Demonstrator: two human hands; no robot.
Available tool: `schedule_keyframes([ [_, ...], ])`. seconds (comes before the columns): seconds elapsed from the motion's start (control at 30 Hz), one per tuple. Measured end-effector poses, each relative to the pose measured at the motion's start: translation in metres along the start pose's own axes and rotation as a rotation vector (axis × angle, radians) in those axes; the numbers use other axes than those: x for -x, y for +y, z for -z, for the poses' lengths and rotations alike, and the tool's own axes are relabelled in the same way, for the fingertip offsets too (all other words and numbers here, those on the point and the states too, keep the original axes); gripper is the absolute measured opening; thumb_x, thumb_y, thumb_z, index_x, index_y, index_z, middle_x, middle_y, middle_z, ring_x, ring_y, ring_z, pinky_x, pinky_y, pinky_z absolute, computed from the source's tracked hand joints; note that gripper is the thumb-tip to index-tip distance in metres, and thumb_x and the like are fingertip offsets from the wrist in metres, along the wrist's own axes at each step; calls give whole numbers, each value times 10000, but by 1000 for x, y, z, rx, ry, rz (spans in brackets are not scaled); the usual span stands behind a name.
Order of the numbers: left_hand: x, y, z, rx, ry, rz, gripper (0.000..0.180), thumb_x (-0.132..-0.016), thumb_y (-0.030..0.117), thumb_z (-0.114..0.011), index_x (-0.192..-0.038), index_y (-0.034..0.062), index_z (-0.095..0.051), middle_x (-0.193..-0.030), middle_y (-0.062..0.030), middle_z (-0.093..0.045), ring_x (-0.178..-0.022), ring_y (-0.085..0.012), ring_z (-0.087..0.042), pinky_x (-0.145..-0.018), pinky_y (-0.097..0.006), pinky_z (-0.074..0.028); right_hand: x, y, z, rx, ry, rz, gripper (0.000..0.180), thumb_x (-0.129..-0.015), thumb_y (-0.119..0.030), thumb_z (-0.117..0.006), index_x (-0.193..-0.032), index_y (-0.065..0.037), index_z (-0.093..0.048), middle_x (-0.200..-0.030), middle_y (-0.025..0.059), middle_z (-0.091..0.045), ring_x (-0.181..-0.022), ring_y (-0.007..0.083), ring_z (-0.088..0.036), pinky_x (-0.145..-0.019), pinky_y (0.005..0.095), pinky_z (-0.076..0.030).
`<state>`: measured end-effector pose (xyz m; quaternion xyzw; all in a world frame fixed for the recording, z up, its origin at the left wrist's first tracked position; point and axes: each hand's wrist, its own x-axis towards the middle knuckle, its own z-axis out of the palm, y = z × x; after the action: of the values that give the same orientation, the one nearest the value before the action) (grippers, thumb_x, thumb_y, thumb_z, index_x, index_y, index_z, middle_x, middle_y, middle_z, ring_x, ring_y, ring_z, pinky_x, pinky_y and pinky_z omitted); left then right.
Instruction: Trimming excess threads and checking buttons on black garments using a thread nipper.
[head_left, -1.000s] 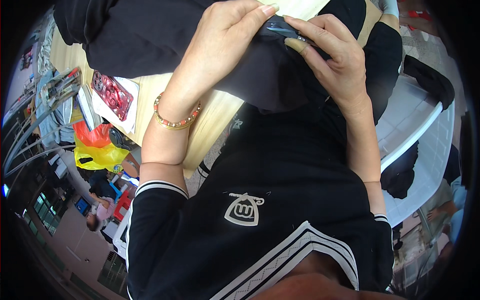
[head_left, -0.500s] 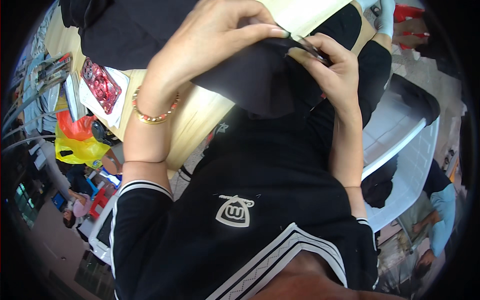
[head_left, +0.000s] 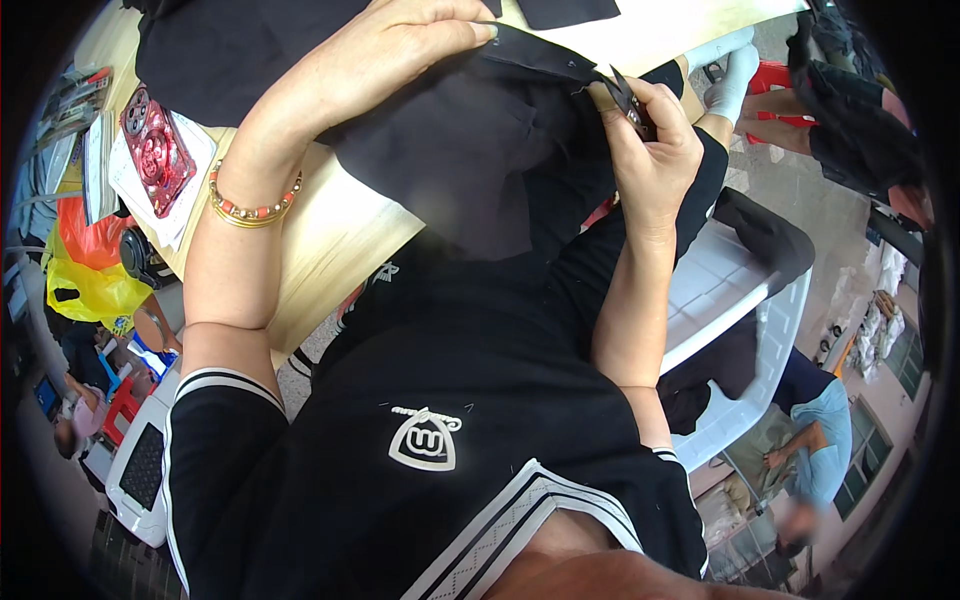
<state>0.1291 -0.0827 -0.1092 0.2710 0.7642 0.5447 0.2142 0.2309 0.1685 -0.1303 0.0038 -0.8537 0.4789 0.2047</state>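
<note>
- Head view: left hand [head_left: 400,50] closed, pinching folded edge of black fabric [head_left: 450,150] w/ fingertips.
- Right hand [head_left: 650,150] closed round small dark snips [head_left: 625,100], blades at fabric's edge strip.
- Fabric drapes over near edge of tabletop [head_left: 330,240] onto lap.
- Red phone [head_left: 155,150] on white papers [head_left: 190,205] near tabletop's left edge.
- Beaded bracelet [head_left: 250,205] on left wrist.
- White crate [head_left: 740,330] beside right arm, off tabletop.

black cloth [head_left: 450,150], red phone [head_left: 155,150], yellow bag [head_left: 85,290].
</note>
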Motion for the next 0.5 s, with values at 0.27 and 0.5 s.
schedule_keyframes([
  [0.27,-8,30,4,15,-66,109,231,-974,196,-584,-967,-27,-644,-780,-52,-627,-760,-114,-530,-709,-289,-438,-1,7,0,97,16,-32,177,-796,-7,-742,-970,6,-712,-735,14,-567,-635,68,-502,-584,216,-402],
  [0.5,-4,24,0,75,-24,-16,272,-1016,183,-526,-912,-61,-588,-752,-28,-572,-757,-81,-481,-688,-279,-436,-7,-21,-16,104,-50,238,355,-744,-125,-846,-1075,-80,-725,-848,49,-603,-732,139,-608,-648,246,-502],
])
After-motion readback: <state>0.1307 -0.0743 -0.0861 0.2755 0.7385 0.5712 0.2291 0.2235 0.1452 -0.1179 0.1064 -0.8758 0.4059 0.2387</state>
